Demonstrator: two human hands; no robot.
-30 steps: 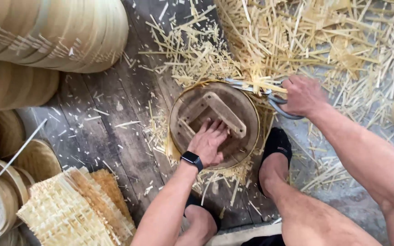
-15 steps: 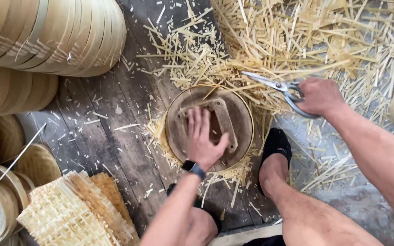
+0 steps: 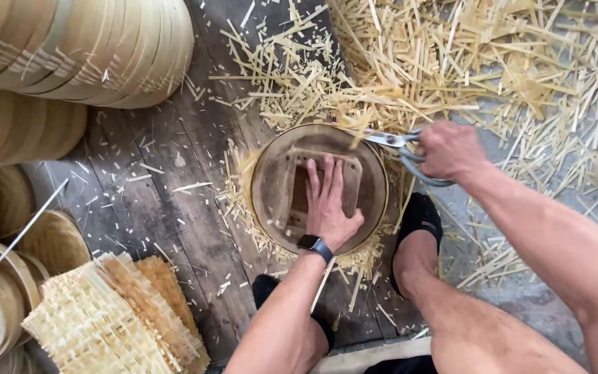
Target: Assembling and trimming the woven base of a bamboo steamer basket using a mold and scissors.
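Dark floorboards (image 3: pixel 140 208) serve as the work surface, littered with pale bamboo offcuts (image 3: pixel 451 62). At centre lies a round bamboo-rimmed tray (image 3: pixel 264 187), set flat on the boards between the person's feet, with a small wooden block frame (image 3: pixel 292 197) inside it. The left hand (image 3: pixel 330 204) is pressed flat on that frame, fingers spread, nothing gripped, only held down. The right hand (image 3: pixel 451 149) is clenched around the handles of a pair of scissors (image 3: pixel 389 140), blades pointed at the tray's upper right rim, where woven ends stick out. Risk as judged: the left fingertips are near the blade line, so a slip of the tray or a hard snap through a strip could bring the tips into the fingers. The tray is held by downward pressure only; rotation under cutting load could be caused by loose slivers beneath it. Flying offcuts could be thrown toward the face. A black-socked foot (image 3: pixel 417 221) rests just beside the rim, among sharp splinters. Stacked round bamboo hoops (image 3: pixel 84 48) sit at upper left, woven mats (image 3: pixel 105 318) at lower left, well apart from the cut.
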